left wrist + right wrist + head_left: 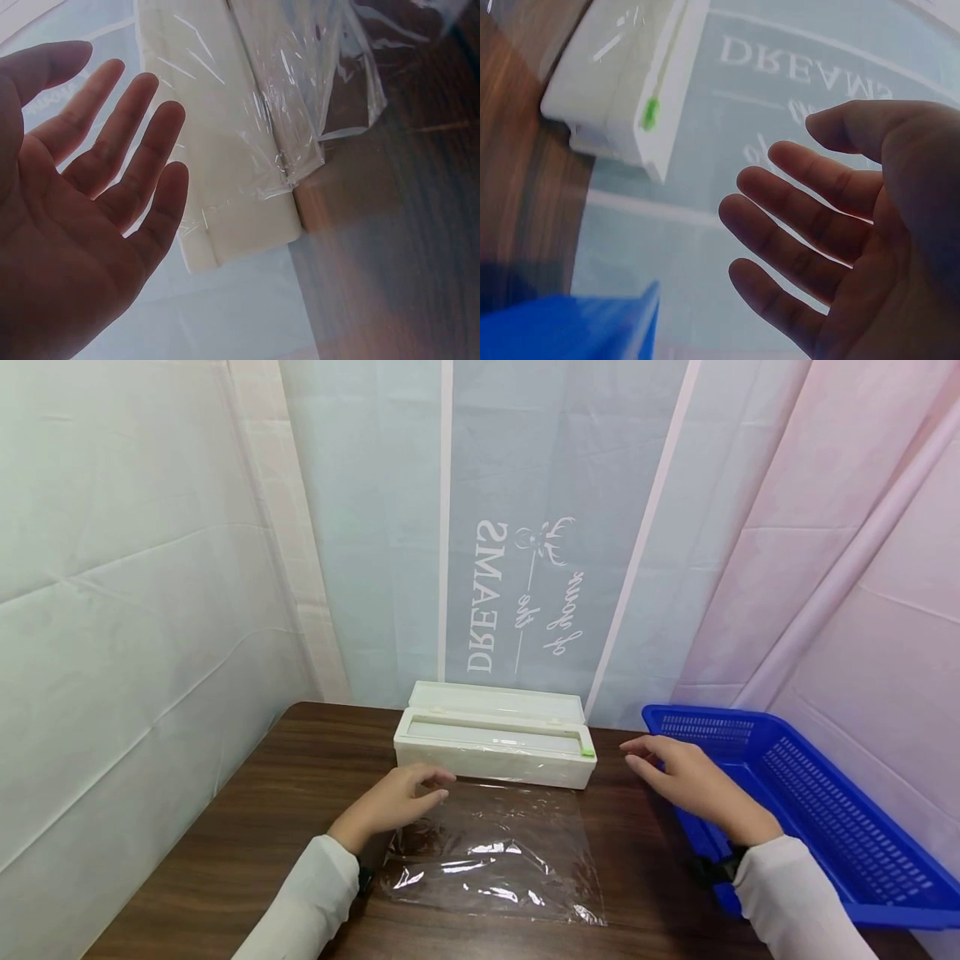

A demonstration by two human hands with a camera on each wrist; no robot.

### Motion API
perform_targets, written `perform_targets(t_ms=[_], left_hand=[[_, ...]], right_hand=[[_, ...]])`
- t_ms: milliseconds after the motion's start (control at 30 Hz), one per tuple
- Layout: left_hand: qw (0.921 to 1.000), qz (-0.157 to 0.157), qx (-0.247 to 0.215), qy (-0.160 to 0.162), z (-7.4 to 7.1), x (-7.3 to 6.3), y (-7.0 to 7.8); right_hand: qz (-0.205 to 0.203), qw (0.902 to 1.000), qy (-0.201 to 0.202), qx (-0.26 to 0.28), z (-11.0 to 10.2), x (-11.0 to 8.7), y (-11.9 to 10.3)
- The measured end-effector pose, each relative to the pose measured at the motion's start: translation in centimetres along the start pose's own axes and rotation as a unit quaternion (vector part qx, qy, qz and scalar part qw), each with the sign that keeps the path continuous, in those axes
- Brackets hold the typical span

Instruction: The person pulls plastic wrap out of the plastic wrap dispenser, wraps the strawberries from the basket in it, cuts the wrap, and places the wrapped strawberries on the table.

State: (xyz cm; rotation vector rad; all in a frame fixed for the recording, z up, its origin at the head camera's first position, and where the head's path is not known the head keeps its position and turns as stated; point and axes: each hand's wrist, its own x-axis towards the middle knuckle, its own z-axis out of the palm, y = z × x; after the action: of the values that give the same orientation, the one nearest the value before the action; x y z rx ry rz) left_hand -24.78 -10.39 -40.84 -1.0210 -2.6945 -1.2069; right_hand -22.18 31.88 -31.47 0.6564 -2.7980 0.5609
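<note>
A white cling film dispenser box [495, 760] stands at the back of the table with its lid [495, 700] raised. From its front a sheet of clear plastic film [502, 860] spreads over the wood towards me, wrinkled and shiny. A green slider [587, 752] sits at the box's right front corner. My left hand [397, 802] hovers at the film's left side near the box, fingers relaxed and holding nothing. To the right of the box my right hand [686, 781] is in the air, its fingers loosely bent and nothing in them.
A blue plastic basket [847, 793] stands on the right of the brown wooden table [247, 860], partly below my right forearm. Behind the box hangs a grey-blue cloth [375, 527] with printed lettering, and pale cloth walls [135, 568] close in the sides.
</note>
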Motion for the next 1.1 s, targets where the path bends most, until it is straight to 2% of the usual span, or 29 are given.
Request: perform_targets(t_ms=[133,433,833,967,1100], left_hand=[[1.0,0.008,0.004,-0.001,0.1,-0.2,0.0],[0.9998,0.012,0.014,-0.011,0.4,-0.5,-0.1],[0.9986,0.016,0.039,-0.031,0.8,-0.7,0.5],[0.9982,0.014,0.043,-0.038,0.8,-0.7,0.5],[0.9976,0.019,0.051,-0.044,0.9,-0.7,0.6]], right_hand=[[0.011,0.9998,0.01,-0.015,-1.1,-0.7,1.0],[0.056,0.9982,-0.004,-0.019,-3.3,-2.4,3.7],[0.08,0.9944,-0.029,-0.063,-3.4,-4.8,9.2],[0.091,0.9923,-0.051,-0.067,-3.5,-5.4,10.5],[0.101,0.9871,-0.11,-0.059,-3.8,-5.8,11.3]])
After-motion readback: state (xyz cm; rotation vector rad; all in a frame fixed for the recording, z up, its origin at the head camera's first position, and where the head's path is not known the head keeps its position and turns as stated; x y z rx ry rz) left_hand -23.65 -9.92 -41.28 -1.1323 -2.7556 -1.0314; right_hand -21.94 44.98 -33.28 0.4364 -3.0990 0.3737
